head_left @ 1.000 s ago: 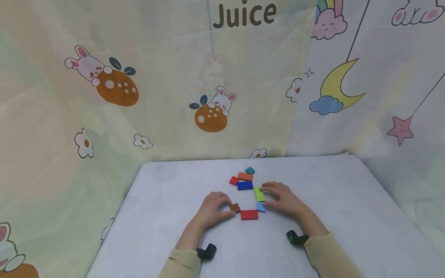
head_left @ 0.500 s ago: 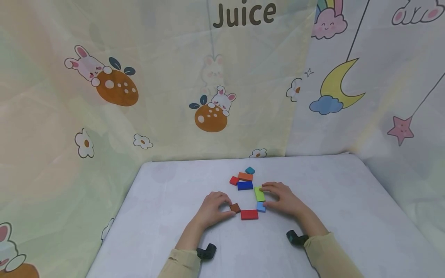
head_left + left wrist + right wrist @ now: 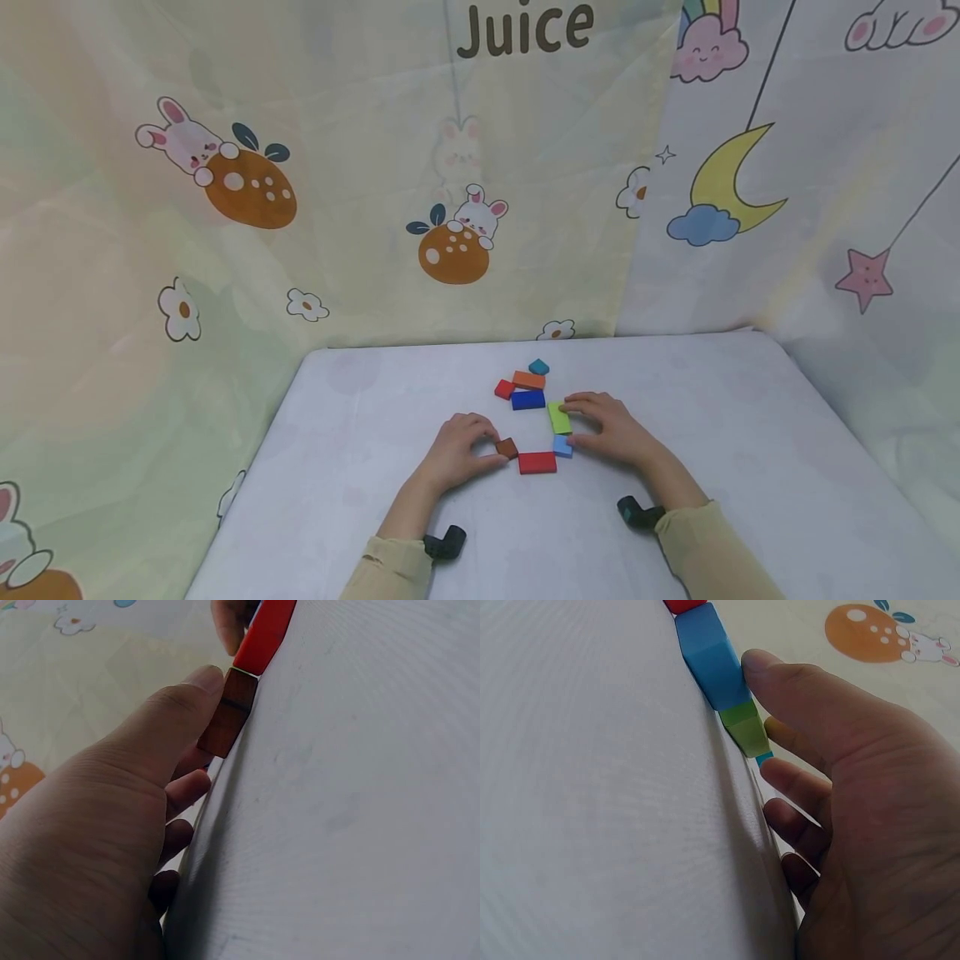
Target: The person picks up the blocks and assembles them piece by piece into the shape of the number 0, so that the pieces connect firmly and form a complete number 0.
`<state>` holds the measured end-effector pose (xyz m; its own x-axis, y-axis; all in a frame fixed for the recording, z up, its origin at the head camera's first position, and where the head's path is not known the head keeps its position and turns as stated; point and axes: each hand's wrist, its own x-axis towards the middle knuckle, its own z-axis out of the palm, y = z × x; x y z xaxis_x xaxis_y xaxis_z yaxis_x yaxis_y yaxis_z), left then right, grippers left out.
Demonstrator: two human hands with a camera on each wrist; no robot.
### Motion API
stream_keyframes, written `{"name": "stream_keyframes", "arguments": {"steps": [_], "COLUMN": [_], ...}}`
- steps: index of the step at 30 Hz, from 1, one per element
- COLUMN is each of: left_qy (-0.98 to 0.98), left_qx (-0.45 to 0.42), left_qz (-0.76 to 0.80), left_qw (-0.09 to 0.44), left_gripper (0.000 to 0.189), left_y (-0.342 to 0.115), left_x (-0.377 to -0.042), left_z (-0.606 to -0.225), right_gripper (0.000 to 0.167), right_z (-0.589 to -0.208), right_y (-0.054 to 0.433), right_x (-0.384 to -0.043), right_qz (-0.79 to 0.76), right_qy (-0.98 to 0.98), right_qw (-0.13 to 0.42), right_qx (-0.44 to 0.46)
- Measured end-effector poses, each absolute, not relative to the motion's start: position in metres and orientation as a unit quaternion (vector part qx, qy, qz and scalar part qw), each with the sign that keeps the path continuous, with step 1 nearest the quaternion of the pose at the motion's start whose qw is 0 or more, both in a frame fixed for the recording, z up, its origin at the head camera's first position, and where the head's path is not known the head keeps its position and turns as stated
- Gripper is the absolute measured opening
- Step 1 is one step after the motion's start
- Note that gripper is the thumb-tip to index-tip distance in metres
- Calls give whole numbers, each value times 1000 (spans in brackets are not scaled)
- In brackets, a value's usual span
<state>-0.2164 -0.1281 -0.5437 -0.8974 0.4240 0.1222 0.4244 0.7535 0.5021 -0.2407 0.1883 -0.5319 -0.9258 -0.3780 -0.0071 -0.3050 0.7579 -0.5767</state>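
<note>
My left hand (image 3: 459, 450) pinches a small brown wooden block (image 3: 507, 448) between thumb and index finger. In the left wrist view the thumb lies along this brown block (image 3: 229, 712), whose end meets a red block (image 3: 266, 634). My right hand (image 3: 611, 429) rests at the right side of the blocks, fingers spread and loosely bent. Its thumb touches the light blue block (image 3: 562, 446), and its index finger reaches the lime green block (image 3: 558, 419). The long red block (image 3: 537, 463) lies between the brown and light blue ones.
Farther back on the white table (image 3: 397, 383) lie a dark blue block (image 3: 528, 401), an orange block (image 3: 529, 381), a small red block (image 3: 504, 389) and a teal block (image 3: 539, 367). A printed cloth (image 3: 360, 250) hangs behind the table.
The head view has shifted very slightly. Both hands and the blocks stay where they were.
</note>
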Motion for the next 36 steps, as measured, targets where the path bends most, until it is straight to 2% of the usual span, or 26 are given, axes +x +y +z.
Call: {"name": "stream_keyframes", "arguments": {"steps": [8,14,20,29,36], "left_qy": [-932,-927,-923,-938,-950], "left_qx": [-217,-185,-145,-134,-135], "left_qz": [-291,-324,-349,-310,-271], "left_qw": [-4,-38,-72,-75,-73], "left_gripper": [23,22,27,33,40], "left_y": [-130,-128,-122,-103,-91], "left_x": [-218,-224,-245,-287,-301], "left_z": [-547,-541,-525,-516,-519], "right_gripper": [63,61,61,61,60], "right_z": [-536,-535,-534,-538,-540], "right_y": [189,189,190,190,189], "right_x": [-241,-241,-240,-243,-244], "right_qz": [-298,-297,-299,-296,-293], "right_qy": [935,935,934,935,936], "right_qw": [60,59,55,54,50], "right_qx": [-184,-185,-188,-189,-190]}}
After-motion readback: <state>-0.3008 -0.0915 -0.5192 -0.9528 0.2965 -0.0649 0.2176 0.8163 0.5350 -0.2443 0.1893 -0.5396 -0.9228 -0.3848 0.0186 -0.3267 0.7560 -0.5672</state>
